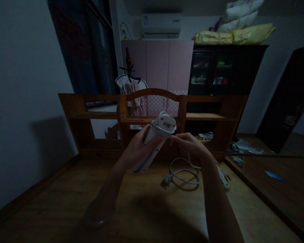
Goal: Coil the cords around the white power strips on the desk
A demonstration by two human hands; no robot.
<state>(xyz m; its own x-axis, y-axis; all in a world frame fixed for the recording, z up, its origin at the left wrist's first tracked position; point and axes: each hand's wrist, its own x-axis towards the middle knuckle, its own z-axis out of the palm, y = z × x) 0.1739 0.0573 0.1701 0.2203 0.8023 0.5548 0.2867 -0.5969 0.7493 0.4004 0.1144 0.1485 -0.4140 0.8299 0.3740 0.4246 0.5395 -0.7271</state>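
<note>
A long white device is raised above the wooden table, tilted, with its rounded, labelled end upward and toward me. My left hand is wrapped around its body from the left. What looks like a grey-white cord or band runs around the device just below that end. My right hand is at the end's right edge, thumb and fingers pinched together. Whatever lies between those fingertips is too dark and small to make out. The exact kind of device is not clear.
On the table lies a coiled white cable with a plug. A white power strip is partly behind my right forearm. A wooden shelf unit borders the table's far side. The room is dim.
</note>
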